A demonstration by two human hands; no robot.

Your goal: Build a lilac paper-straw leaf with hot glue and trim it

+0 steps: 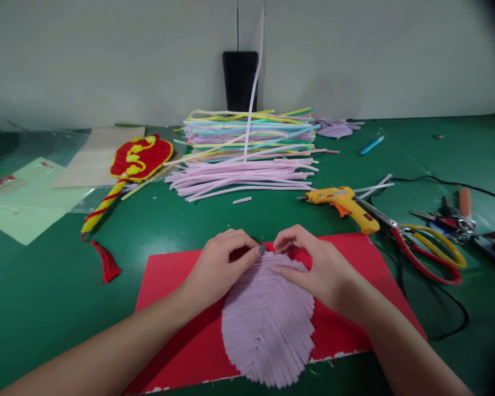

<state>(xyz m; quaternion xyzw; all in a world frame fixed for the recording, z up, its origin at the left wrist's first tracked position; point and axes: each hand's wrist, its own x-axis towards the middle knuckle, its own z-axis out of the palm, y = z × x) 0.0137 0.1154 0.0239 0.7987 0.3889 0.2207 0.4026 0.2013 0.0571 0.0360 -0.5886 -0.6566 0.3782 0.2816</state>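
Observation:
A lilac leaf shape made of pipe cleaners laid in slanting rows, like a feather, lies over a red sheet in front of me. My left hand pinches at the far tip of the leaf, its dark-painted thumbnail against the edge. On the other side of that tip, my right hand is curled round the edge, with the thumb over the lilac rows and the bent fingers by the far rim. Whatever small piece sits between the fingertips is too small to make out.
Beyond the sheet lie lilac pipe cleaners and a multicoloured bundle. A yellow glue gun, scissors and keys are at right. A red and yellow fan lies left. A black phone leans on the wall.

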